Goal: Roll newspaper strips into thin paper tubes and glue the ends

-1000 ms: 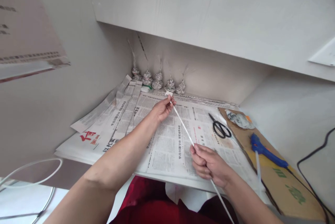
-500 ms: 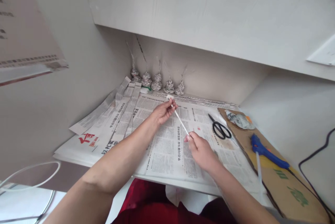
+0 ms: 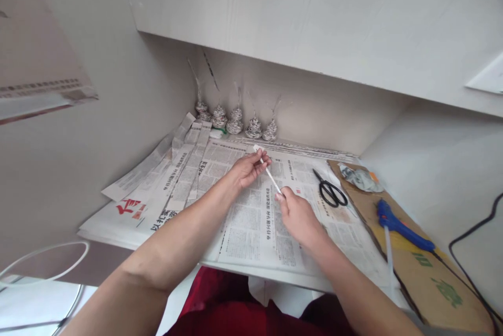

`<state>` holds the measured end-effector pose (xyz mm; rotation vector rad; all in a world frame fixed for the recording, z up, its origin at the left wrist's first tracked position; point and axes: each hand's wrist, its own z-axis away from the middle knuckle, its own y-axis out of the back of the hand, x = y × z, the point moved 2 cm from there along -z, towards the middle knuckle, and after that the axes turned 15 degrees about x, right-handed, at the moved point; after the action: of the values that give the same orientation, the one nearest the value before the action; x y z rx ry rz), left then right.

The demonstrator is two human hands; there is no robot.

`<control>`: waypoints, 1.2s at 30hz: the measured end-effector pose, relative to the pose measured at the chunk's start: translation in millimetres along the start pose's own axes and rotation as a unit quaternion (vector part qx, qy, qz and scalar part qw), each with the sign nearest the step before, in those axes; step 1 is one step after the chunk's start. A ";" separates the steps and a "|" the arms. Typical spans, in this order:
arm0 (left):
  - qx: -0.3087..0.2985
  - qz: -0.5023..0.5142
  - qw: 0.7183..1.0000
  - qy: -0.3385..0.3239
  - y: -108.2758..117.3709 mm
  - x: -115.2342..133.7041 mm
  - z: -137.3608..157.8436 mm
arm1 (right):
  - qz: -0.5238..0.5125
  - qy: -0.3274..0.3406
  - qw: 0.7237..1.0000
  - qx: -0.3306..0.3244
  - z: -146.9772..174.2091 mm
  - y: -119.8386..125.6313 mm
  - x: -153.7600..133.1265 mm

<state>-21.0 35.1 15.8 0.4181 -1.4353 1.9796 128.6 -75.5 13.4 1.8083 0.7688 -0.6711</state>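
A thin rolled newspaper stick (image 3: 272, 180) runs slantwise between my two hands, above the newspaper sheets (image 3: 243, 223) on the table. Its far end is flat and pale and sticks out past the fingers of my left hand (image 3: 252, 166), which pinches it between thumb and forefinger. The lower end goes into the closed fingers of my right hand (image 3: 295, 211), where the rest of it is hidden.
Several woven paper gourd shapes (image 3: 234, 121) stand along the back wall, behind a row of thin paper sticks (image 3: 298, 150). Newspaper strips (image 3: 188, 152) lie left. Black scissors (image 3: 332, 193) lie right, beside cardboard (image 3: 416, 268) bearing a blue glue gun (image 3: 403, 228) and a crumpled bag (image 3: 359, 177).
My right hand has moved a little up the stick toward my left hand, so less of the stick shows between them. The left hand still pinches the far end.
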 end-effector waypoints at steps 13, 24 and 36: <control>-0.030 -0.046 0.998 -0.009 -0.4 -6.3 2.5 | -0.075 -0.090 0.988 -0.097 -4.3 0.3 7.5; 0.006 -0.026 0.999 0.020 3.1 -3.3 -4.4 | 0.117 0.043 0.992 -0.028 -4.1 -6.7 6.0; -0.025 -0.014 0.998 0.055 0.7 -5.5 1.5 | -0.448 -0.306 0.789 -0.288 5.5 -6.8 6.4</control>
<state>-17.6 31.8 12.6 0.3019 -1.3993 1.9097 127.0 -77.6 2.9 0.5084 1.1940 -1.3617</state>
